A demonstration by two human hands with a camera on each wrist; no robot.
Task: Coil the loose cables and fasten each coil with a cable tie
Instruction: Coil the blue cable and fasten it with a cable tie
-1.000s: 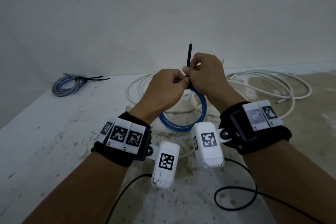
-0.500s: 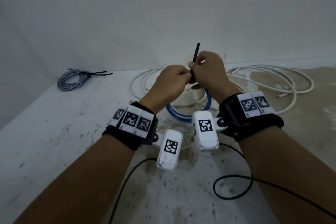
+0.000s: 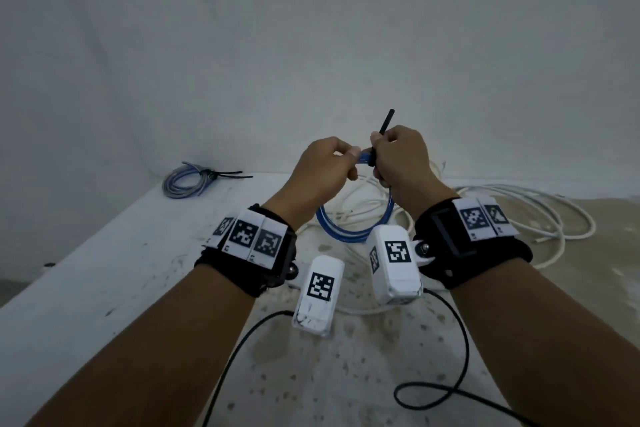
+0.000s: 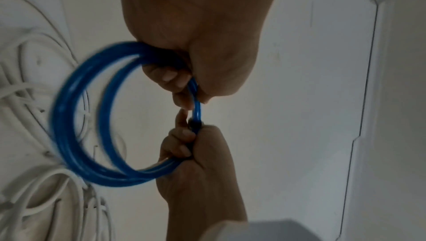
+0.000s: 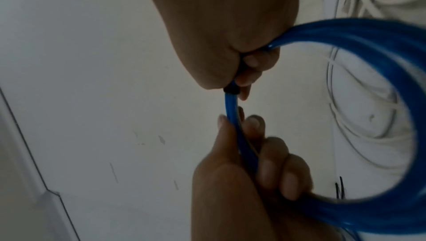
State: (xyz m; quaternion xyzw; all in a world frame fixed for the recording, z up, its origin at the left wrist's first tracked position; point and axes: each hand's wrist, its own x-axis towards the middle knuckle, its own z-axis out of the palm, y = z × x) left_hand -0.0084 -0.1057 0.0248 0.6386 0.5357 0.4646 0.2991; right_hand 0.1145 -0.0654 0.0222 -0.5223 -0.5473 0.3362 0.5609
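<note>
Both hands up: L hand [image 3: 329, 166] grips glossy blue cable coil [image 3: 349, 232]; R hand [image 3: 401, 159] pinches thin black cable tie [image 3: 385, 121].

A stained white table [image 3: 104, 281] is being used as the work surface. A tied blue-grey coil [image 3: 187, 180] is lying at its far left; loose white cables [image 3: 519, 215] are sprawled across its far right.

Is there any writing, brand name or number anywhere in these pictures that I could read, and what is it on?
No readable words, brands or numbers.
Black-and-white square code patterns, no letters: on the left wristband, the right wristband, and both white camera housings.
Tiny marks at the wristband tags' lower edges: too small to read.
Blue cable coil: no visible print.
</note>
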